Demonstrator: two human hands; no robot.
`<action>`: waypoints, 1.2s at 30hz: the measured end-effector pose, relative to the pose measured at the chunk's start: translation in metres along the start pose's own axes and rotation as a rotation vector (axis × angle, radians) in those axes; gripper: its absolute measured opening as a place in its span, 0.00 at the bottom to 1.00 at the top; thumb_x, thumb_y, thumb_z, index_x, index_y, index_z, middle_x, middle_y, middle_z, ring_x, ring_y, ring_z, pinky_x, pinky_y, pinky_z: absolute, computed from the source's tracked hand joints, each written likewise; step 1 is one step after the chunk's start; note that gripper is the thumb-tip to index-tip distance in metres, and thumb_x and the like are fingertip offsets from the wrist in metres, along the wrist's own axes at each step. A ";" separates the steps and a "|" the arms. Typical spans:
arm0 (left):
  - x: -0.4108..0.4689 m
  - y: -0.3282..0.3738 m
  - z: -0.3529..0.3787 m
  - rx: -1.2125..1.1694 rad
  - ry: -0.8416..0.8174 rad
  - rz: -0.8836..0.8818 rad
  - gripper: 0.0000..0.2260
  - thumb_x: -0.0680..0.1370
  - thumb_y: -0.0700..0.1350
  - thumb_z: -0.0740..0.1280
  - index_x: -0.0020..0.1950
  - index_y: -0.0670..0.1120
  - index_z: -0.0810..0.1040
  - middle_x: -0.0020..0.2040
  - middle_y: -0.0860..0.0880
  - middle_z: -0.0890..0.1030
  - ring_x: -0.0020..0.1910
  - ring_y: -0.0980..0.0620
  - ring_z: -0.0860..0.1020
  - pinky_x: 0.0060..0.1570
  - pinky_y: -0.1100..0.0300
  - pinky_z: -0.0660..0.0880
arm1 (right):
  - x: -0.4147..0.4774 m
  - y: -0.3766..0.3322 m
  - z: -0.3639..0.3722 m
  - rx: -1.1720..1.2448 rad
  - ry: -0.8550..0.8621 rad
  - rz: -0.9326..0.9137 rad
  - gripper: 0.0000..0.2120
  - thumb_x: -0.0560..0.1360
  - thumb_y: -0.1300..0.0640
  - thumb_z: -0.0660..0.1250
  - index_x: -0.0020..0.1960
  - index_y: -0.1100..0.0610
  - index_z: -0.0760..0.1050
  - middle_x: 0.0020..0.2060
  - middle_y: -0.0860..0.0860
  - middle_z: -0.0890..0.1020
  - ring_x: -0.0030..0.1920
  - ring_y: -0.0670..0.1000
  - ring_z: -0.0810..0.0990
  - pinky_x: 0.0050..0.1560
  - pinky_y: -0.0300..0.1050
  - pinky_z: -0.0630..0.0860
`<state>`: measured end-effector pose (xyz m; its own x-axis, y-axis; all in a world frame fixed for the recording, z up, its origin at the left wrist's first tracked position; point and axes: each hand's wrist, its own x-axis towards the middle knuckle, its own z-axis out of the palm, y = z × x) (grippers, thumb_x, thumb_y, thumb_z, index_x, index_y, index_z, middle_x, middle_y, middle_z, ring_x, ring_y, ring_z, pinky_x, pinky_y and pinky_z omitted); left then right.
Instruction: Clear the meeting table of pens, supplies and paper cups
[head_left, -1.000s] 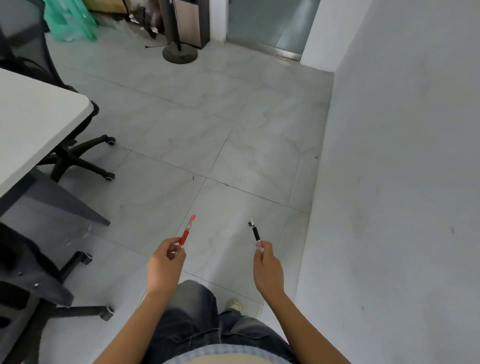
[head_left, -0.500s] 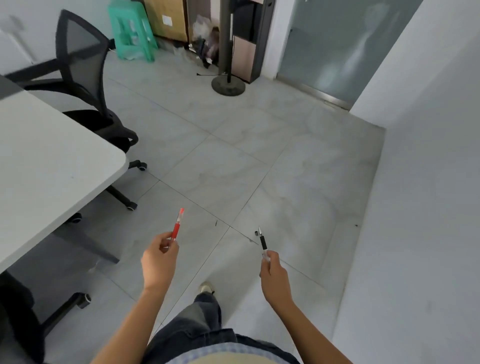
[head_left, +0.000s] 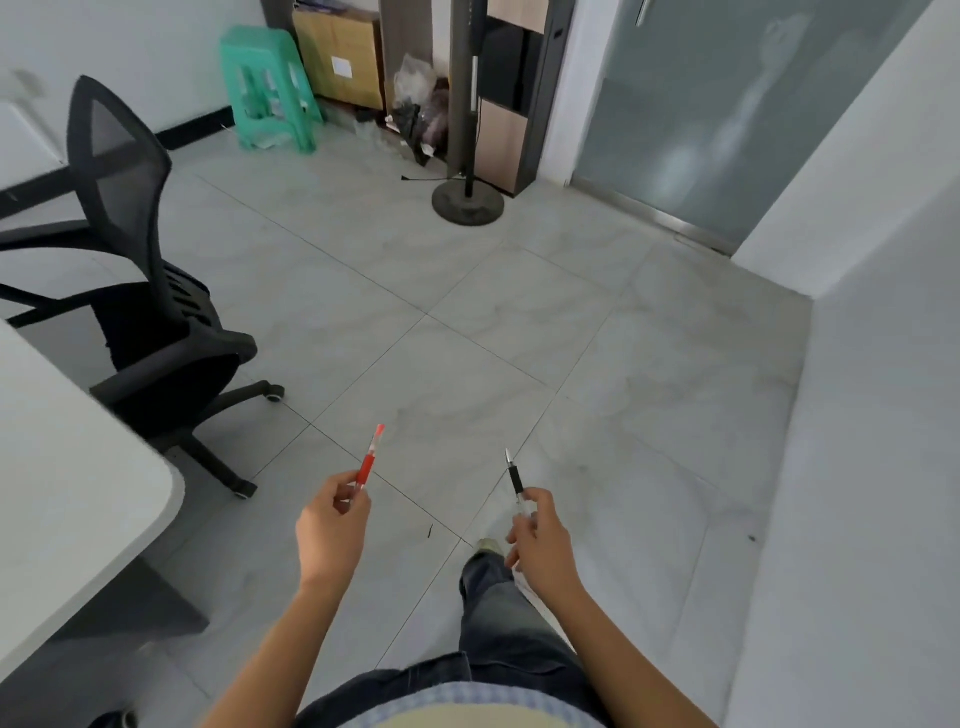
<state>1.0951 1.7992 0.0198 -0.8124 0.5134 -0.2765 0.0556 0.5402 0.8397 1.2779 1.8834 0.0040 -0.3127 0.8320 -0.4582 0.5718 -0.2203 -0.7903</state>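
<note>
Left hand: the left hand (head_left: 332, 530) is seen raised over the floor, fingers curled in, with the red pen (head_left: 370, 460) pinched between thumb and fingertips at its lower end.
Red pen: it is held clear of every surface, leaning up and to the right, and most of its length is shown above the fingers.
Right hand: the right hand (head_left: 545, 540) is seen level with the left, fingers curled round the clear barrel of the black pen (head_left: 516, 478), thumb laid along it.
Black pen: its black grip and metal tip are pointed up and away, tilted a little to the left.
Where the 2 pens are: both are carried in the air above the grey floor tiles (head_left: 467, 338), off the table, apart from each other and not touching.
Meeting table: a white rounded corner of the table (head_left: 78, 493) is caught at the left edge, well to the left of the left hand.
Chair: a black mesh office chair (head_left: 156, 338) is parked on castors just beside that corner.
Far end: a green plastic stool (head_left: 270, 88), a cardboard box (head_left: 343, 57) and a floor stand with a round base (head_left: 467, 202) are lined up by the wall.
Door: a frosted glass door (head_left: 727, 104) is seen at the upper right.
Below: a jeans leg (head_left: 498, 613) and 1 shoe (head_left: 488, 544) are shown between the forearms.
</note>
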 end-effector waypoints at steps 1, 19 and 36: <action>0.012 0.010 0.010 -0.008 0.015 0.004 0.10 0.77 0.39 0.61 0.57 0.41 0.76 0.43 0.42 0.78 0.32 0.49 0.70 0.31 0.60 0.67 | 0.021 -0.010 -0.008 0.012 -0.021 -0.003 0.10 0.78 0.63 0.53 0.55 0.51 0.65 0.34 0.52 0.74 0.26 0.47 0.74 0.27 0.34 0.71; 0.166 0.112 0.115 -0.030 0.138 -0.131 0.10 0.77 0.40 0.62 0.57 0.41 0.76 0.42 0.44 0.79 0.37 0.48 0.75 0.36 0.56 0.71 | 0.250 -0.138 -0.071 0.278 -0.360 0.087 0.07 0.78 0.54 0.59 0.50 0.57 0.72 0.45 0.46 0.83 0.33 0.49 0.82 0.27 0.35 0.70; 0.486 0.232 0.116 -0.150 0.174 -0.130 0.10 0.77 0.39 0.61 0.58 0.42 0.75 0.41 0.48 0.77 0.35 0.50 0.74 0.33 0.60 0.70 | 0.501 -0.314 0.003 0.028 -0.178 0.035 0.12 0.80 0.54 0.52 0.42 0.52 0.71 0.39 0.48 0.73 0.42 0.49 0.73 0.40 0.39 0.69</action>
<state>0.7809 2.2516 0.0261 -0.8953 0.3169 -0.3131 -0.1320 0.4825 0.8659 0.9391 2.3678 0.0210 -0.4239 0.7207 -0.5485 0.5644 -0.2635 -0.7824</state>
